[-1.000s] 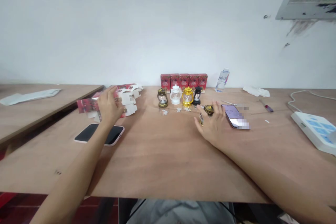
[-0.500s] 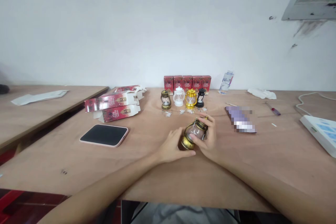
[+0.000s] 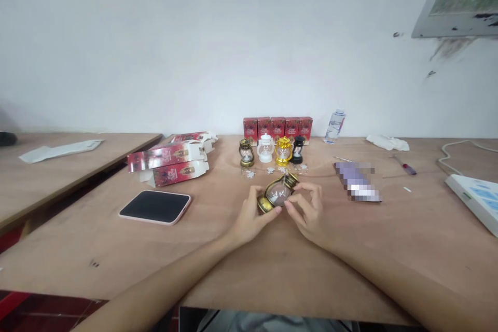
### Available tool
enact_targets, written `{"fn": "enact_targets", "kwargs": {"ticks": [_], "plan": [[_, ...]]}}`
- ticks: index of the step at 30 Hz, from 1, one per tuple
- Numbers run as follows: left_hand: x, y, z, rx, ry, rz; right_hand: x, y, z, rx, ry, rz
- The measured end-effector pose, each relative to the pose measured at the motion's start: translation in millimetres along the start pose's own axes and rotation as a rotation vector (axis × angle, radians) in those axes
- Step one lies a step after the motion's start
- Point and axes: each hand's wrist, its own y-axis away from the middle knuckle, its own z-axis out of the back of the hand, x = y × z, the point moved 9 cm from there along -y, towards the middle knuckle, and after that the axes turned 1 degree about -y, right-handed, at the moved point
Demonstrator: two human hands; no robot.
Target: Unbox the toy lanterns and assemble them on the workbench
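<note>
A bronze-coloured miniature lantern (image 3: 279, 193) with a clear globe is tilted over the table, its top toward the upper right. My left hand (image 3: 251, 218) is closed around its base, thumb along the lower side. At the other end, my right hand (image 3: 309, 212) has its fingertips bent against the lantern's right side, near the cap and globe; its exact hold is partly hidden. Beyond my hands stand four small lanterns: a bronze one (image 3: 246, 153), a white one (image 3: 265, 148), a gold one (image 3: 284, 151) and a black one (image 3: 298, 150). Small white pieces (image 3: 271, 170) lie before them.
Several red boxes (image 3: 277, 128) stand by the wall, and opened red cartons (image 3: 181, 172) lie to the left. A phone (image 3: 154, 207) is nearer left. Rightward are a pixelated purple item (image 3: 357, 181), a bottle (image 3: 335, 126), a screwdriver (image 3: 408, 168), tissue (image 3: 388, 142) and a white device (image 3: 476, 199).
The lantern has tipped further onto its side and shifted slightly left. My right hand has moved from wrapping the globe and top to fingertip contact at its right side.
</note>
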Motion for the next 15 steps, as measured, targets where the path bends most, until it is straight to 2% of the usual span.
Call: {"fn": "enact_targets", "kwargs": {"ticks": [3, 6, 8, 12, 15], "plan": [[6, -6, 15.3, -0.117, 0.012, 0.015, -9, -3, 3, -0.027, -0.108, -0.098], [13, -10, 38.1, -0.279, 0.06, 0.023, -43, -1, 1, -0.115, -0.288, -0.415], [17, -11, 49.6, -0.351, 0.081, 0.029, -66, 7, -14, -0.093, -0.432, -0.638], [21, -12, 50.2, -0.315, 0.095, 0.024, -82, 18, -55, 0.117, -0.734, -0.868], [19, -11, 40.8, -0.234, 0.084, 0.011, -84, 23, -65, 0.139, -0.869, -0.975]]}}
